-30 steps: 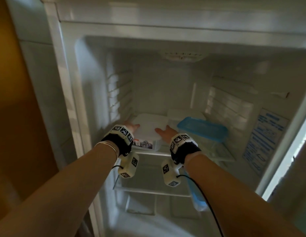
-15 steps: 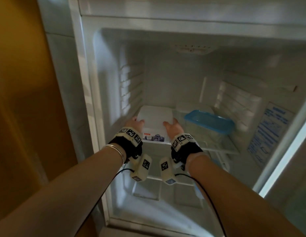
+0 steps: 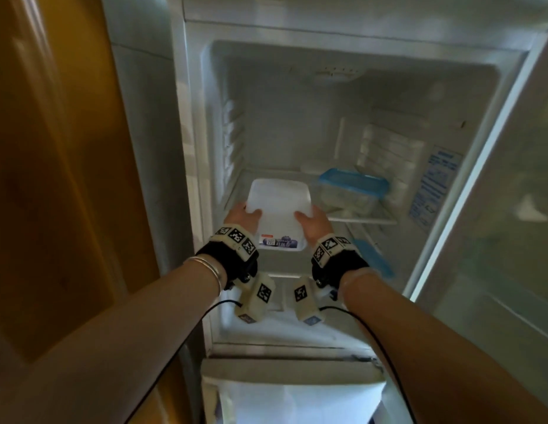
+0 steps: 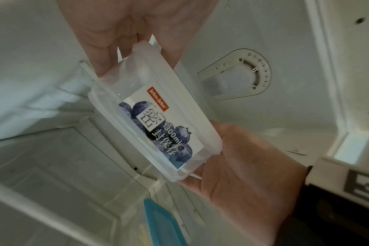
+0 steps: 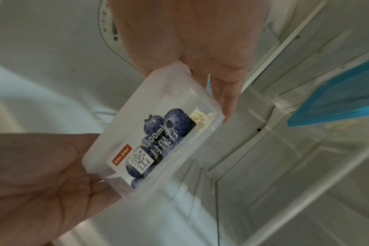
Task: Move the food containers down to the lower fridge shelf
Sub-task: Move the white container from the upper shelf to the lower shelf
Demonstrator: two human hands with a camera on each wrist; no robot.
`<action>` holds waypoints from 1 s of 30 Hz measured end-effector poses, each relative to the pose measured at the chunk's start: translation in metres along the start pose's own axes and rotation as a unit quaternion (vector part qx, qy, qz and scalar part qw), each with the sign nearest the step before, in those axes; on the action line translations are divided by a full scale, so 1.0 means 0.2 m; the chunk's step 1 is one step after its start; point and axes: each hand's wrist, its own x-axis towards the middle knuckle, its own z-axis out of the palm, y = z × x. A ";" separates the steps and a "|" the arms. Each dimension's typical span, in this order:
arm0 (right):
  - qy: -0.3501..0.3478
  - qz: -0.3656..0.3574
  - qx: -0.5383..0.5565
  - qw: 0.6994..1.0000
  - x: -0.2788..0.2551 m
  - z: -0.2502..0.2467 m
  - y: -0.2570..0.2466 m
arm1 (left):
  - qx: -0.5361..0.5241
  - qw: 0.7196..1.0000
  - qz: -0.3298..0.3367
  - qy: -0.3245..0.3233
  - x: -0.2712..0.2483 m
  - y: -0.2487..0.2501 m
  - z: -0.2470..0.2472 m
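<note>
Here both the left hand (image 3: pixel 242 216) and right hand (image 3: pixel 313 221) clasp the white container (image 3: pixel 279 206) by its sides, keeping it level at centre frame, apparently clear of the upper shelf (image 3: pixel 363 220); the blue-lidded container (image 3: pixel 352 191) waits right.

The container (image 3: pixel 279 206) is frosted white with a label (image 4: pixel 158 131) of dark blue berries (plus a little orange tag). The other tub (image 3: pixel 349 194) has a bright blue lid, and the wristbands (image 3: pixel 236 240) are black with black-and-white checker markers.

Translucent frosted plastic container (image 3: pixel 279 209), glossy paper label (image 4: pixel 158 128)
</note>
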 end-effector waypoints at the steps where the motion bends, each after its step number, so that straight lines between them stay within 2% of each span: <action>1: 0.007 0.003 0.001 1.000 -0.05 0.01 0.01 | -0.003 1.000 0.006 0.001 -0.03 -0.02 -0.02; 6: 0.040 -0.005 -0.013 0.999 -0.26 0.01 0.05 | -0.015 0.999 0.037 -0.012 -0.19 -0.11 -0.05; 11: 0.047 0.009 -0.048 0.998 -0.41 0.01 0.11 | -0.008 0.999 0.025 -0.034 -0.28 -0.21 -0.03; 16: 0.032 0.040 -0.078 0.996 -0.43 0.03 0.21 | -0.003 0.997 0.003 -0.071 -0.29 -0.32 0.02; 22: -0.014 0.072 -0.117 0.990 -0.28 0.10 0.30 | 0.015 0.996 -0.028 -0.085 -0.14 -0.42 0.10; 30: -0.061 0.094 -0.132 0.985 0.13 0.18 0.40 | 0.081 0.990 -0.078 -0.084 0.20 -0.47 0.24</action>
